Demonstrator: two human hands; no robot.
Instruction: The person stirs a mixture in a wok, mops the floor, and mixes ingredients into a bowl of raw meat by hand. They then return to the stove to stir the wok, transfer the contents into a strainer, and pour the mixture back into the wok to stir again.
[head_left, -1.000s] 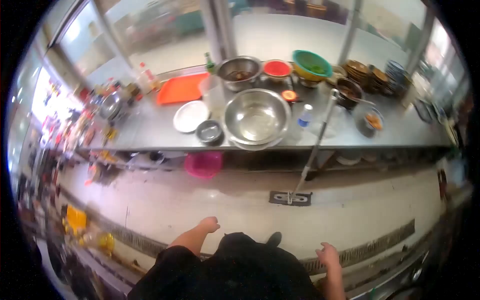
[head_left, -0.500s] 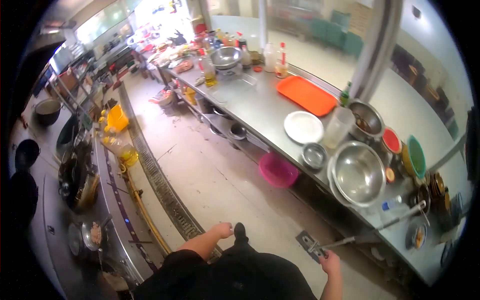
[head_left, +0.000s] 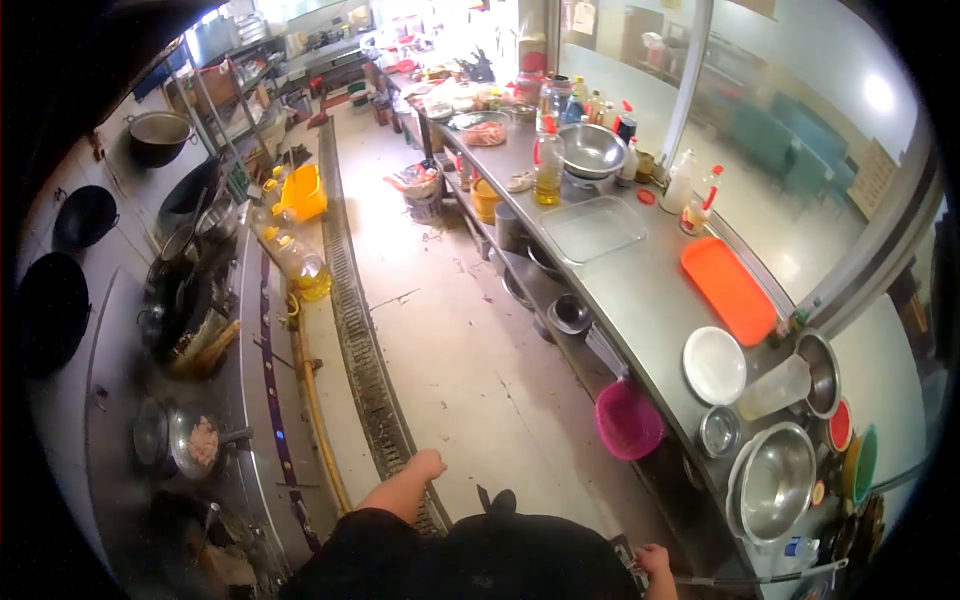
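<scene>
My left hand (head_left: 428,465) is held out over the floor beside the drain channel, its fingers curled into a loose fist with nothing visible in them. Low at the right, my right hand (head_left: 655,560) grips a long metal-handled tool (head_left: 740,579), whose thin rod stretches right toward the steel counter. Its dark flat head is mostly hidden by my dark clothing. Nearest that hand on the counter are a large steel bowl (head_left: 778,480) and a small steel bowl (head_left: 719,430). The tool's exact kind cannot be made out.
On the stove at left, a pan (head_left: 195,445) holds pale pieces of food. A grated drain (head_left: 350,300) runs along the floor beside oil bottles (head_left: 308,275) and a yellow basket (head_left: 302,193). A pink basin (head_left: 629,420) juts from under the counter, which bears an orange tray (head_left: 729,290) and white plate (head_left: 714,366).
My view has turned rightward-to-left, so the counter things appear farther right. My right hand with the tool sits lower in view, and the tool's flat head has become mostly hidden.
</scene>
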